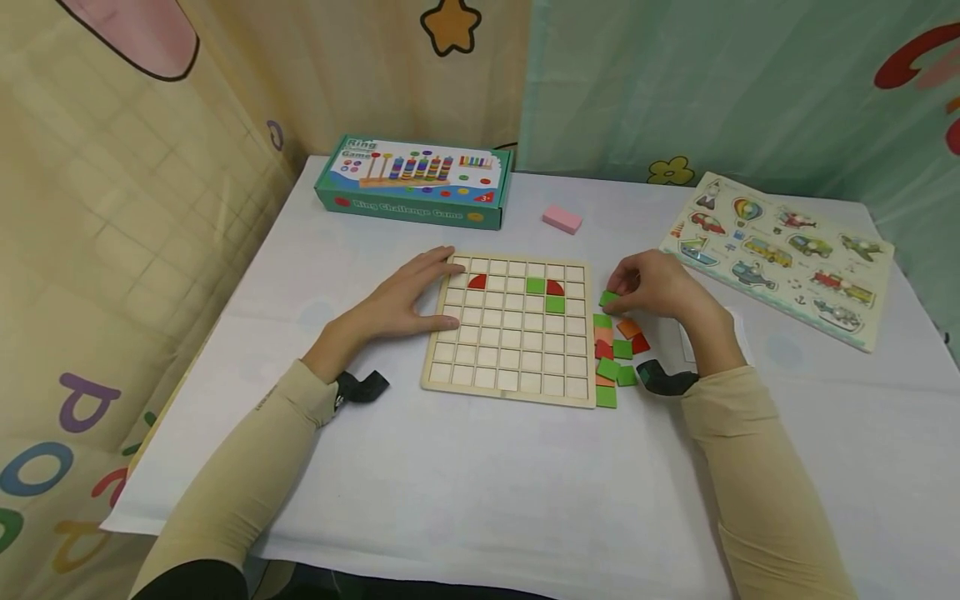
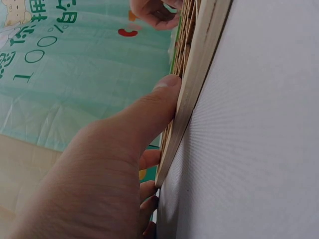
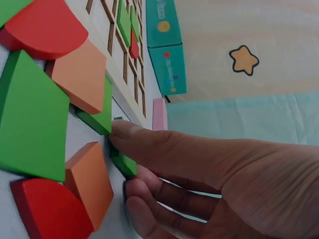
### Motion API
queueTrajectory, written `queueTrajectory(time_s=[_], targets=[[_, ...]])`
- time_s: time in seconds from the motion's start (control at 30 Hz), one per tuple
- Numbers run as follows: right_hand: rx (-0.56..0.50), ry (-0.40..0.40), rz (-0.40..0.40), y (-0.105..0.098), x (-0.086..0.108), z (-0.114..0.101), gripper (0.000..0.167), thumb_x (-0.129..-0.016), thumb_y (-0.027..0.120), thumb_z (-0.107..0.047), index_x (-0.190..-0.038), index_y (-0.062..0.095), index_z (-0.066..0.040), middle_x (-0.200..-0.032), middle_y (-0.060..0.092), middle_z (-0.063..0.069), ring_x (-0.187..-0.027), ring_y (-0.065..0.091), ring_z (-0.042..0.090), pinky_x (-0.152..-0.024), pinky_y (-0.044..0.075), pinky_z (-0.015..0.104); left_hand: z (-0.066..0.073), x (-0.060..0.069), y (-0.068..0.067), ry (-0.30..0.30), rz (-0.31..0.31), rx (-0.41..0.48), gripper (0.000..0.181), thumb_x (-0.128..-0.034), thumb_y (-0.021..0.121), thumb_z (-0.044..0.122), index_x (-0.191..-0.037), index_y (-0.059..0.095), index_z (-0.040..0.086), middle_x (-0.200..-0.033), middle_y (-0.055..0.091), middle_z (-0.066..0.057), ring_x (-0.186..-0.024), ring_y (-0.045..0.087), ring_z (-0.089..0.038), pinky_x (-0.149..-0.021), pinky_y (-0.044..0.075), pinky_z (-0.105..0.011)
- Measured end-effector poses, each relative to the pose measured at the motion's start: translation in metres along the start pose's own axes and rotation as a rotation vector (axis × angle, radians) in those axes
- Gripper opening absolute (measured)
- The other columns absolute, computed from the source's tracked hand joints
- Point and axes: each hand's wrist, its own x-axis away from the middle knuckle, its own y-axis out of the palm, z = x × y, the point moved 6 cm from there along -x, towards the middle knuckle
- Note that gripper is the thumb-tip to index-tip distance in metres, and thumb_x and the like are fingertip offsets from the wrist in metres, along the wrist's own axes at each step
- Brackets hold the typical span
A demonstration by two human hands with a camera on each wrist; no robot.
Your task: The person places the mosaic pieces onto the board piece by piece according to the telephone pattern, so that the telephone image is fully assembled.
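evidently resting a spread left hand [image 1: 393,300] on the board [image 1: 512,339]; with the right hand [image 1: 655,286], pinching a green tile [image 1: 607,297] right of centre in the head view, probably light and stiff, best held by opposite edges.

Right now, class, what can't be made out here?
Right wrist: part of the pinched green tile, hidden by the right hand.
Left wrist: cells of the grid board, viewed nearly edge-on.
Left wrist: right hand, cut by top edge.
Head: lettering beneath "Ring" on the green box, too blurred.
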Motion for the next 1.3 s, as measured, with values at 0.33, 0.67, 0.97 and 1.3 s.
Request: queueTrajectory(time_s=[0.33,0.67,0.97,1.3], targets=[[-0.041,-0.024,0.062,0.001,-0.005,0.003,0.031,-0.09,0.085,-0.021,-0.108,0.073,0.001,-0.096,0.07,0.013,-0.089,0.061,0.026,-0.074,0.049,0.031,0.001,0.001,-0.001,0.003,0.002,0.005,0.082,-0.0876,0.081,0.055,-0.156,0.048,0.024,-0.176,0.02,0.0,-0.165,0.012,-0.022,-0.132,0.018,-0.054],[-0.251,-0.058,0.11,0.016,-0.01,-0.023,0.022,-0.096,0.08,-0.023,-0.11,0.077,-0.006,-0.106,0.07,0.013,-0.101,0.059,0.026,-0.085,0.047,0.037,0.001,0.001,0.0,-0.005,0.0,0.001,0.083,-0.0877,0.08,0.057,-0.157,0.047,0.025,-0.177,0.019,0.001,-0.165,0.012,-0.022,-0.132,0.018,-0.054],[-0.212,-0.145,0.126,0.028,-0.01,-0.043,0.016,-0.099,0.076,-0.019,-0.107,0.076,-0.006,-0.106,0.075,0.014,-0.1,0.068,0.028,-0.088,0.052,0.042,0.002,0.001,-0.001,0.009,0.001,0.006,0.084,-0.0874,0.081,0.055,-0.157,0.047,0.023,-0.177,0.02,-0.001,-0.165,0.013,-0.024,-0.132,0.018,-0.055],[-0.153,-0.208,0.172,0.025,-0.021,-0.074,0.017,-0.102,0.07,-0.016,-0.112,0.079,-0.006,-0.108,0.077,0.015,-0.101,0.07,0.031,-0.086,0.054,0.045,0.0,-0.001,0.001,0.001,-0.004,0.002,0.083,-0.0887,0.078,0.058,-0.158,0.046,0.025,-0.177,0.018,0.002,-0.165,0.01,-0.021,-0.132,0.017,-0.054]])
